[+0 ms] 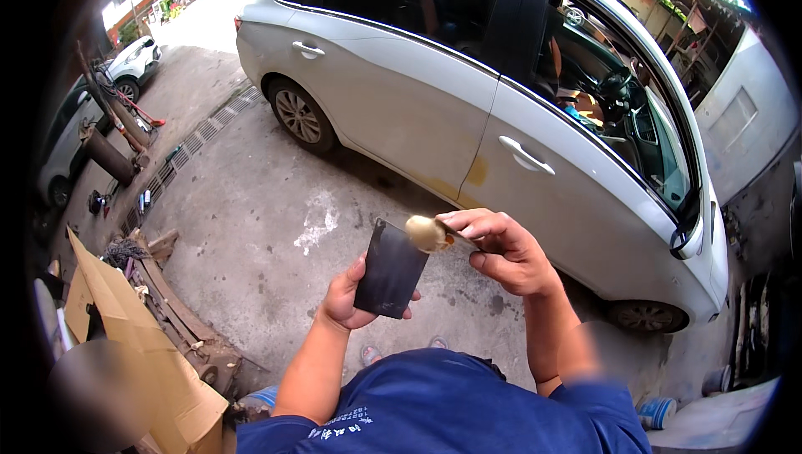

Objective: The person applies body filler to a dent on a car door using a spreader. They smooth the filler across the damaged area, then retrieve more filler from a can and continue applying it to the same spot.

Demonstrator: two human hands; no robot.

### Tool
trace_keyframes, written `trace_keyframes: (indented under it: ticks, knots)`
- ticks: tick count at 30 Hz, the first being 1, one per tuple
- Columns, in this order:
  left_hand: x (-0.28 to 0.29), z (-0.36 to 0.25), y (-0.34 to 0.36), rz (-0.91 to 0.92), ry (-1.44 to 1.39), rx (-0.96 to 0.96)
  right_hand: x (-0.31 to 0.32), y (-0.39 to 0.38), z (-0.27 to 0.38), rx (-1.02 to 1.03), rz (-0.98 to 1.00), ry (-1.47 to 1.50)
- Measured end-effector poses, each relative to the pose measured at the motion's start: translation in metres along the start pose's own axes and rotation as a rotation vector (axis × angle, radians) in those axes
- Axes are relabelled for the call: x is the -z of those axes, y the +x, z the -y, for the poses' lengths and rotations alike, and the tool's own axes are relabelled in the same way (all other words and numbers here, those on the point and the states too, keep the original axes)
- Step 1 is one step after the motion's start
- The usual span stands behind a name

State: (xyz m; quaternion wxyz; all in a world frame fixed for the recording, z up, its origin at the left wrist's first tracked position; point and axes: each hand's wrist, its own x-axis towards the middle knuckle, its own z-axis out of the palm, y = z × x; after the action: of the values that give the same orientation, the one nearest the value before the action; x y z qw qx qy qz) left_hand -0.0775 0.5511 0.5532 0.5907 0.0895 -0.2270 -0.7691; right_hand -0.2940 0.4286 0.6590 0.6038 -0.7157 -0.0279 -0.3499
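**Hands, dark board and putty knife beside a silver car**

- Left hand: raised at chest height, fingers clenched on the lower edge of a dark flat rectangular board, thumb on its near face. The board stands roughly upright, tilted slightly to the right.
- Right hand: fingers clenched on the handle of a putty knife, held just to the right of the board's top corner.
- Lump of beige filler paste: sits on the blade tip of the knife, touching or just beside the board's upper right corner; which of the two cannot be told.
- Silver car: parked just beyond the hands, side doors shut, a yellowish patch low at the seam between the doors.
- Concrete floor: grey, with a white stain.
- Cardboard box: lower left, beside a heap of rusty metal parts.
- Drain grate: runs along the left, well apart from the hands.
- White car: far left background.
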Motion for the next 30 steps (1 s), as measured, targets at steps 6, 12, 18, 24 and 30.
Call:
trace_keyframes:
  ticks: [6, 12, 18, 24, 30]
  knots:
    - [0.017, 0.004, -0.004, 0.175, -0.173, 0.104, -0.003, 0.01, -0.014, -0.169, 0.181, -0.357]
    - [-0.003, 0.011, 0.017, -0.125, 0.005, -0.185, 0.001, 0.016, -0.022, -0.132, -0.092, -1.041]
    - [0.006, 0.018, 0.03, -0.342, 0.334, -0.438, -0.035, -0.003, -0.042, -0.171, 0.062, -1.032]
    - [0.007, 0.021, 0.031, -0.402, 0.404, -0.534, -0.036, 0.0, -0.045, -0.151, 0.078, -0.989]
    - [0.0, 0.005, 0.005, 0.141, -0.208, -0.022, -0.009, 0.021, 0.007, 0.153, 0.233, -0.901]
